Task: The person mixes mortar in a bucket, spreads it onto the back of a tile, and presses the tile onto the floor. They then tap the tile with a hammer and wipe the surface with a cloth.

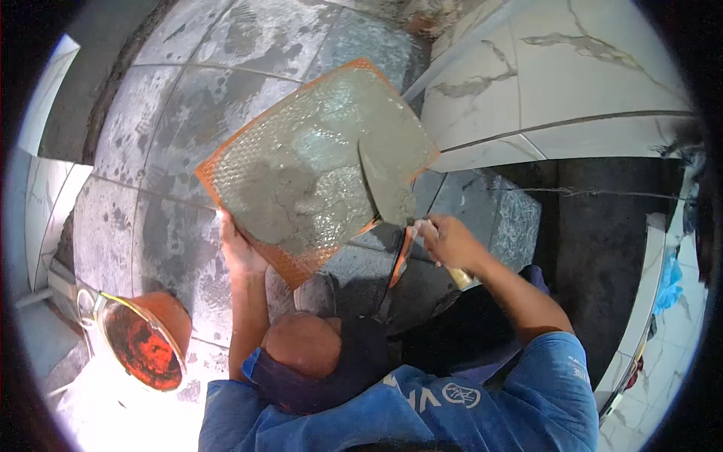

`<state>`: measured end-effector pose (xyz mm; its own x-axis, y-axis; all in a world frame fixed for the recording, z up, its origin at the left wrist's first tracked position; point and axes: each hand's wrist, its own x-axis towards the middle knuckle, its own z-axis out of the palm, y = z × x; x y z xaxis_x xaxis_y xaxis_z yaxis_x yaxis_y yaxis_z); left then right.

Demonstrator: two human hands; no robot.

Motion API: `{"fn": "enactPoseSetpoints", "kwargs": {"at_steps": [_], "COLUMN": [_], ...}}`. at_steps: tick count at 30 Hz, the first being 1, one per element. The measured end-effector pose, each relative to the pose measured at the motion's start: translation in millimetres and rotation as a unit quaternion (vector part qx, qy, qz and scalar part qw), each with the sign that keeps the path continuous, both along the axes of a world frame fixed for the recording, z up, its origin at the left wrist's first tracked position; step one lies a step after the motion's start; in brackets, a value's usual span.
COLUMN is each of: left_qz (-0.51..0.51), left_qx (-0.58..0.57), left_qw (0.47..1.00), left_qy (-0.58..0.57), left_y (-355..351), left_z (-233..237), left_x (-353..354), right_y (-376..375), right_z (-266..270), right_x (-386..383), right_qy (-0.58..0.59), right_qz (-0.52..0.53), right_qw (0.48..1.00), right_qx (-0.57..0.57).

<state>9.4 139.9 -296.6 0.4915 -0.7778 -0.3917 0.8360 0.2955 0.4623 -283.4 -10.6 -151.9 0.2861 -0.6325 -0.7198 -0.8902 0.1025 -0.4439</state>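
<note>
My left hand (239, 247) grips the lower left edge of an orange-backed tile (295, 265), which is tilted up in front of me. Wet grey mortar (282, 162) covers most of the tile's ribbed back, and bare orange shows along its edges and lower corner. In my right hand (449, 242) is a trowel (385, 187), its yellowish handle end sticking out below my fist. The trowel's blade lies against the mortar at the tile's right side, with some mortar on it.
An orange bucket (175, 320) with a red-stained inside stands at the lower left. Grey floor tiles (169, 233) with wet blotches spread under me. White marbled wall tiles (478, 90) rise at the upper right. A dark channel (602, 248) runs along the right.
</note>
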Motion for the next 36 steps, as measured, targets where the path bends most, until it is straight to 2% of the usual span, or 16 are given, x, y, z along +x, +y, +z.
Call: {"fn": "enactPoseSetpoints", "kwargs": {"at_steps": [1, 4, 11, 15, 18, 22, 24, 27, 28, 29, 31, 33, 36], "left_qz": [0.006, 0.016, 0.036, 0.027, 0.023, 0.019, 0.033, 0.047, 0.035, 0.024, 0.04, 0.056, 0.027], "left_qx": [0.007, -0.009, 0.019, -0.003, -0.005, -0.017, -0.008, 0.005, -0.026, -0.058, -0.037, -0.015, -0.041], "left_qw": [1.0, 1.0, 0.999, 0.999, 0.999, 0.998, 0.997, 0.996, 0.995, 0.993, 0.994, 0.993, 0.99], "left_qy": [-0.002, 0.016, 0.025, 0.031, 0.037, 0.056, 0.069, 0.079, 0.089, 0.099, 0.099, 0.099, 0.129], "left_y": [-0.2, -0.7, -4.5, -3.6, -3.6, -1.0, -2.7, -3.2, -2.1, -0.7, -2.6, -0.7, 1.8], "left_z": [-0.7, -3.2, 9.4, 9.6, 6.8, 3.5, 6.8, 10.4, 3.3, -2.2, 3.3, 5.0, 1.0], "left_x": [0.0, -0.1, -2.7, -2.7, -1.9, -1.6, -1.7, -2.1, -2.2, -1.6, -0.8, 0.3, 0.1], "right_y": [9.0, 33.9, 67.1, 58.9, 40.9, 52.3, 61.2, 53.3, 47.0, 38.7, 29.2, 23.6, 11.7], "right_z": [-4.1, -9.3, -3.5, -4.2, -3.9, 8.2, 11.3, -2.5, -2.8, -2.1, 2.8, 10.6, 7.3], "right_x": [3.9, 17.9, 42.9, 41.5, 43.7, 45.2, 48.9, 54.7, 58.6, 63.1, 66.3, 64.8, 65.0], "right_qy": [-0.002, -0.05, -0.067, 0.02, 0.096, 0.079, 0.086, 0.065, 0.064, 0.074, 0.079, 0.072, 0.054], "right_qz": [0.006, 0.115, 0.225, 0.292, 0.293, 0.346, 0.411, 0.433, 0.437, 0.42, 0.408, 0.458, 0.524], "right_qw": [1.0, 0.992, 0.971, 0.95, 0.923, 0.903, 0.878, 0.863, 0.86, 0.862, 0.861, 0.832, 0.798], "right_qx": [0.007, -0.023, -0.038, -0.107, -0.231, -0.241, -0.231, -0.253, -0.253, -0.274, -0.294, -0.304, -0.293]}}
